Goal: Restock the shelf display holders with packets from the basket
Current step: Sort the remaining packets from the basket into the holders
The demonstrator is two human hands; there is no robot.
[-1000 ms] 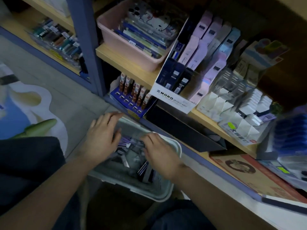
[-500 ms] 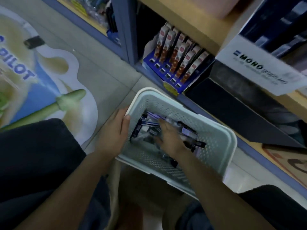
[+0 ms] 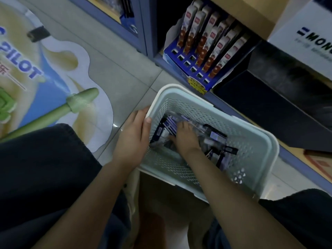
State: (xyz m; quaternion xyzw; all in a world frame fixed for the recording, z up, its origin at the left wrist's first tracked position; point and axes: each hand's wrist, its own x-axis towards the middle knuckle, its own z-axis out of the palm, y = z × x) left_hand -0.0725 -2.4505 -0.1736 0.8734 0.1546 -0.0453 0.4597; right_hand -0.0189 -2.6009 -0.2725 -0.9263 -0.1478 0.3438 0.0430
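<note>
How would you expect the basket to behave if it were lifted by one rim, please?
Probably light: the basket has perforated walls and holds only a small heap of packets. Likely stiff enough to keep its shape, given its thick rolled rim. Lifted where the left hand grips it, it would probably tip and slide the packets away.

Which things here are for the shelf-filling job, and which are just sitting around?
For the job: basket; packets inside it; left hand gripping its rim; right hand among the packets; blue display holder, probably.
Just sitting around: floor sticker; black box.
</note>
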